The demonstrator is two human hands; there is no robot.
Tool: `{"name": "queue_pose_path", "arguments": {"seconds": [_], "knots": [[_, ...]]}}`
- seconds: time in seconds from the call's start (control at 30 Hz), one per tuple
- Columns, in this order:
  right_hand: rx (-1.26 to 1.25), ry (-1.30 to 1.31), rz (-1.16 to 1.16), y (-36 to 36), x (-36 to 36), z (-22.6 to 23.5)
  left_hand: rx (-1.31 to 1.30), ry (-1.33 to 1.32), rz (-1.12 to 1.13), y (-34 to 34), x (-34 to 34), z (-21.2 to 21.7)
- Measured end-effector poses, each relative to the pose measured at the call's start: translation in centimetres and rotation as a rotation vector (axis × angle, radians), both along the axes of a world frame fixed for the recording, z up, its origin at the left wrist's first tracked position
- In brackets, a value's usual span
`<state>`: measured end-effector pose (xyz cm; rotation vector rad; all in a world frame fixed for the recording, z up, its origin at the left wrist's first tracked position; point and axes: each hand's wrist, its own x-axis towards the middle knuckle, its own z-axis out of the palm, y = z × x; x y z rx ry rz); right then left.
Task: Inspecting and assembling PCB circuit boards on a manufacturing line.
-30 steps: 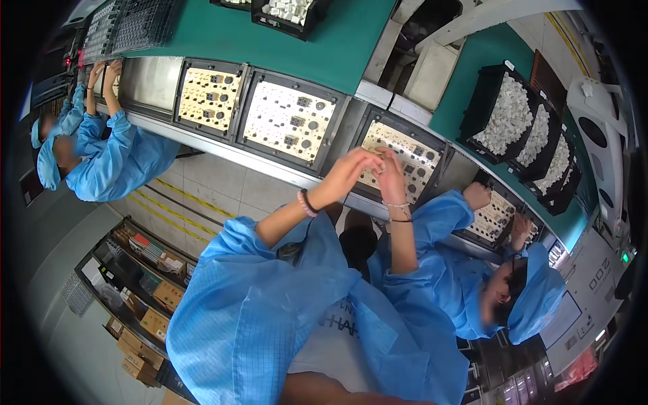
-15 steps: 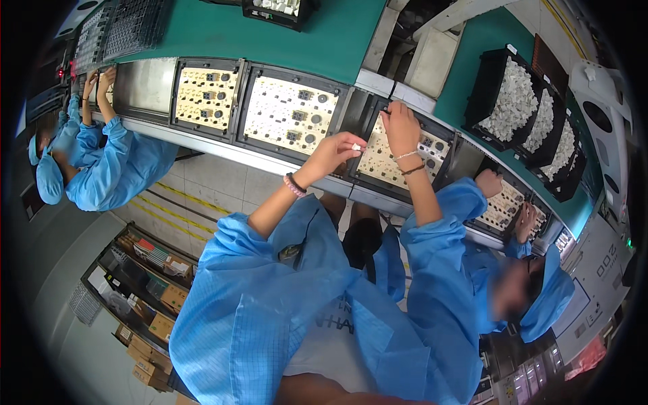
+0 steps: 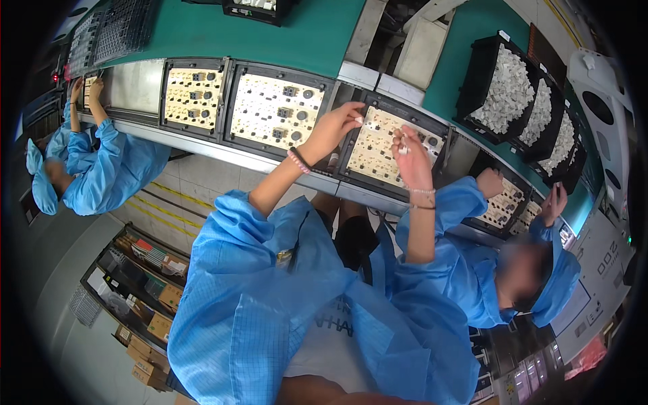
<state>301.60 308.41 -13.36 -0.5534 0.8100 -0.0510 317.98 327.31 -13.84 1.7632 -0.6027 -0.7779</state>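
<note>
A cream circuit board [image 3: 368,156] with small dark components sits in a black frame [image 3: 385,102] in front of me. My left hand [image 3: 332,133] is over the frame's far left corner, its thumb and fingertips pinching a small white part [image 3: 358,120]. Above the board's right half, my right hand [image 3: 414,166] is turned partly palm up with the fingers curled. Small white parts [image 3: 403,150] show in it; their exact kind is too small to make out.
More framed boards [image 3: 260,111] line the rail to the left. Black bins [image 3: 478,75] heaped with white parts stand at the far right. A co-worker [image 3: 496,270] works close on my right, another [image 3: 111,165] at far left. The green bench [image 3: 270,40] lies behind.
My right hand has drawn back from the board's far edge and rolled over, showing white parts. My left hand has moved to the frame's far corner. The right-hand co-worker's hand has moved towards the bins.
</note>
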Motion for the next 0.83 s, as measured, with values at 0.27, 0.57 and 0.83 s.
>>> {"name": "queue_pose_path", "arguments": {"seconds": [0.27, 0.57, 0.83], "knots": [[0.188, -0.046, -0.175, 2.7, -2.4, 1.8, 0.026, -0.471, -0.076, -3.1, 1.0, -0.8], [0.305, -0.110, -0.197, 3.1, -3.5, 1.7, 0.145, -0.827, -0.201, -4.1, 0.1, -1.3], [0.245, -0.034, -0.196, 3.6, -5.2, -0.1, 0.423, -1.231, -0.383, -2.3, -2.6, -0.1]]}}
